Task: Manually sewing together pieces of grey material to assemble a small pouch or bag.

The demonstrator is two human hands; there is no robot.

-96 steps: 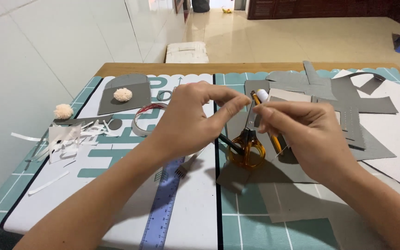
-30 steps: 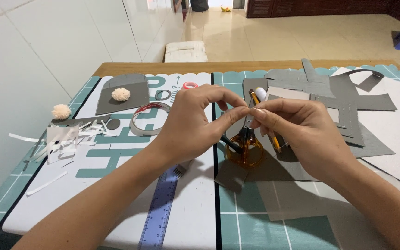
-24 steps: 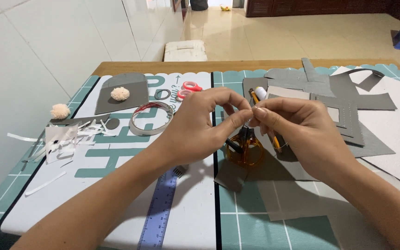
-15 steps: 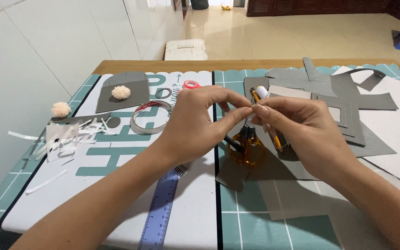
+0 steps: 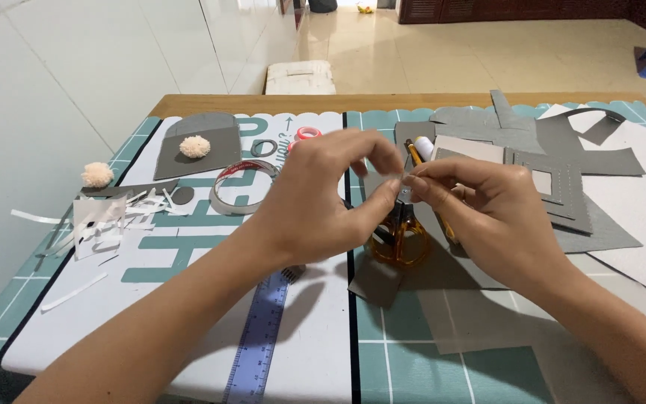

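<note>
Fingers [image 5: 383,176] of both hands pinch one tiny grey scrap [image 5: 400,179] above orange scissors [image 5: 400,238].

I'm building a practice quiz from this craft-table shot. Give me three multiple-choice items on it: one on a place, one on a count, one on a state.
1. Where do the scissors with amber handles lie?
A. on the floor
B. under the two hands, on grey card
C. at the table's left edge

2. How many fluffy pompoms are in view?
A. two
B. none
C. five

3. How do the left hand and right hand stand?
A. flat on the table
B. far apart
C. fingertips pinched together above the table

Answers:
1 B, the handles show just below the hands.
2 A, a pompom lies on a grey card and a second pompom lies near the left edge.
3 C, the fingertips meet around something small that I cannot make out.
</note>
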